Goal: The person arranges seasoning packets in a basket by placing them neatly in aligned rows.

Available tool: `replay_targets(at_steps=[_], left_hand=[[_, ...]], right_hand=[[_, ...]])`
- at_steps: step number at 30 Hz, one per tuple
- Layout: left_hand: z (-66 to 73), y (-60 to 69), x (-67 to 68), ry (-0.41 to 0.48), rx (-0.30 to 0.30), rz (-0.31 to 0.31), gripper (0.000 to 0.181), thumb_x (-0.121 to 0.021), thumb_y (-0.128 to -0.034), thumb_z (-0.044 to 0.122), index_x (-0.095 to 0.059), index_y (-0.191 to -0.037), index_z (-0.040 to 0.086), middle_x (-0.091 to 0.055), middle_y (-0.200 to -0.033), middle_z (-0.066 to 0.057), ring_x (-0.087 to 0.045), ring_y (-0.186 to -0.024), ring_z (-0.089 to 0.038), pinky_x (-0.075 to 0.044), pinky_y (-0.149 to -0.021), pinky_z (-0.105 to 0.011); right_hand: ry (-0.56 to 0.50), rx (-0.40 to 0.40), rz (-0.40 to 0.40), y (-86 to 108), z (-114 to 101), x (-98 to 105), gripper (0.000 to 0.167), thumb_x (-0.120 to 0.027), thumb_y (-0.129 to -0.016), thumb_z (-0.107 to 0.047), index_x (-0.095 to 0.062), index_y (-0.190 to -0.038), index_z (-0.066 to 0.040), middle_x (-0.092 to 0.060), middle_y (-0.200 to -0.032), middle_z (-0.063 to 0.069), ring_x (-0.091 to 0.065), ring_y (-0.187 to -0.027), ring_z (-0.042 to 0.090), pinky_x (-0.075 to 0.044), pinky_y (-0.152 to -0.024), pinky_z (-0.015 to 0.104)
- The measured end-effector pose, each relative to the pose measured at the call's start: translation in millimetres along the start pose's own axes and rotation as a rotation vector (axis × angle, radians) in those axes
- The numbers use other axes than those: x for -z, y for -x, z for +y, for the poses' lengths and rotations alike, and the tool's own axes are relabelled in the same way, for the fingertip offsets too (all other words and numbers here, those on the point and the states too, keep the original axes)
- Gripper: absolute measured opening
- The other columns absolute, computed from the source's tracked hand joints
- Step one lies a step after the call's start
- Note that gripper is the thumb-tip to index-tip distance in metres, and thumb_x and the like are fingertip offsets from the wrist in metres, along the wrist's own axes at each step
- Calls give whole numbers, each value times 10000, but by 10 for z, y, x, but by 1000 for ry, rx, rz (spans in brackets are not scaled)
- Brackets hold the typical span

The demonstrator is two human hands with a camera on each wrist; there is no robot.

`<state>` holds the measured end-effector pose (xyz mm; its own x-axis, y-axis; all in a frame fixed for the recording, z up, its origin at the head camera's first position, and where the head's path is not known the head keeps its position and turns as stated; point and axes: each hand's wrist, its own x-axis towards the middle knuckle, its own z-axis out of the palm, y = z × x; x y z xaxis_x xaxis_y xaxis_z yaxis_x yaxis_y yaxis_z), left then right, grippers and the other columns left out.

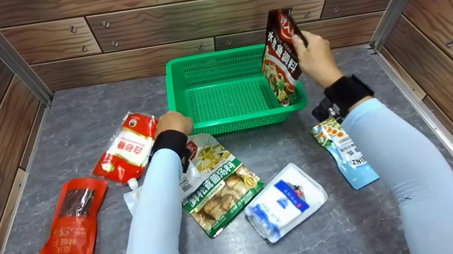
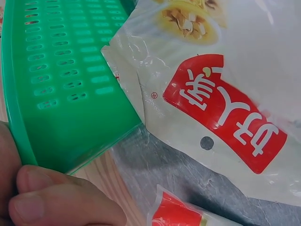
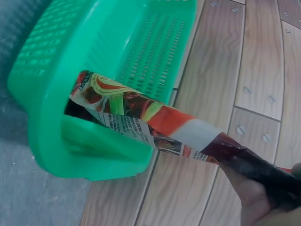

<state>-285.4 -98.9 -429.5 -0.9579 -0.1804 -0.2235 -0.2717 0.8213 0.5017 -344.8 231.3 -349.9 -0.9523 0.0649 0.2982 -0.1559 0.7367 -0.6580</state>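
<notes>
A green plastic basket point(image 1: 248, 118) stands at the back middle of the grey surface. My left hand point(image 1: 173, 123) grips its front left corner, with fingertips point(image 2: 40, 181) curled over the rim in the left wrist view. In my right hand point(image 1: 317, 57), pinched along its right edge near the top, is a dark red and black seasoning packet point(image 1: 280, 54). The packet stands nearly upright, its lower end inside the basket's right end, as the right wrist view also shows. Just below my left hand lies a green and white mushroom soup seasoning packet point(image 1: 222, 193), its top near the basket.
To the left lie a red and white sugar pouch point(image 1: 130, 148) and a red bag point(image 1: 74, 228). A white and blue pouch point(image 1: 286, 202) lies front middle. Another light blue pouch point(image 1: 351, 161) is partly under my right arm. Wood-patterned walls point(image 1: 120, 29) enclose the surface.
</notes>
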Motion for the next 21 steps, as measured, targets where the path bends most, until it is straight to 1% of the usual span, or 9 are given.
replay_targets(at_steps=[3, 6, 8, 10, 12, 14, 16, 18, 21], left_hand=[[-10, 9, 15, 1, -14, -1, 383, -460, -957, 243, -660, -1138, -28, -581, -1250, -243, -569, -1085, -355, -460, -913, -439], [-19, 6, 21, 1, -20, -3, 373, -456, -958, 234, -669, -1111, -31, -580, -1249, -247, -572, -1078, -359, -462, -909, -437], [-21, -4, 19, -2, -26, -7, 369, -448, -958, 226, -677, -1091, -32, -581, -1247, -250, -573, -1077, -362, -463, -911, -437], [-21, -24, 9, -15, -27, -9, 376, -438, -961, 223, -674, -1097, -37, -582, -1247, -250, -571, -1087, -365, -458, -926, -436], [-19, -36, 2, -28, -27, -6, 383, -425, -962, 212, -671, -1106, -44, -581, -1247, -253, -568, -1098, -369, -454, -938, -436], [-18, -43, -3, -32, -21, -5, 389, -412, -963, 201, -664, -1118, -50, -578, -1250, -255, -564, -1108, -371, -449, -948, -436], [-12, -33, -5, -33, -21, 5, 385, -408, -956, 193, -670, -1102, -48, -588, -1234, -254, -574, -1091, -367, -459, -933, -432], [-9, -22, -7, -27, -25, 8, 387, -404, -954, 190, -669, -1098, -51, -590, -1229, -256, -573, -1091, -368, -456, -935, -432], [-15, -16, -16, -27, -26, 3, 392, -405, -951, 191, -661, -1113, -58, -590, -1228, -259, -569, -1101, -372, -449, -947, -431]], right_hand=[[18, -7, -36, -18, 7, 10, 447, -369, -1034, -391, -618, -1187, -53, -423, -708, 37, -391, -580, 138, -365, -520, 270], [67, -6, -101, -37, -11, 59, 455, -355, -1034, -401, -606, -1138, -36, -461, -754, 74, -450, -643, 187, -401, -580, 306], [140, 7, -141, -44, -28, 112, 446, -358, -1037, -389, -598, -1115, -21, -523, -823, 125, -526, -751, 261, -440, -675, 380], [240, 23, -177, -44, -41, 168, 428, -362, -1039, -370, -592, -1084, -12, -560, -880, 172, -559, -849, 338, -440, -744, 458], [325, 35, -207, -45, -44, 211, 410, -374, -1037, -358, -587, -1037, -8, -580, -902, 200, -573, -896, 393, -436, -773, 522], [374, 49, -227, -43, -37, 235, 393, -384, -1035, -348, -580, -994, -10, -583, -888, 210, -578, -886, 420, -435, -760, 552], [386, 61, -235, -37, -21, 240, 379, -391, -1033, -337, -565, -947, -12, -576, -861, 212, -577, -850, 421, -435, -732, 552], [387, 75, -231, -29, 2, 229, 373, -395, -1033, -322, -563, -935, -4, -578, -853, 217, -579, -832, 425, -437, -713, 546], [383, 89, -220, -10, 34, 181, 369, -398, -1033, -290, -578, -982, 27, -595, -876, 249, -588, -840, 444, -449, -715, 547]])
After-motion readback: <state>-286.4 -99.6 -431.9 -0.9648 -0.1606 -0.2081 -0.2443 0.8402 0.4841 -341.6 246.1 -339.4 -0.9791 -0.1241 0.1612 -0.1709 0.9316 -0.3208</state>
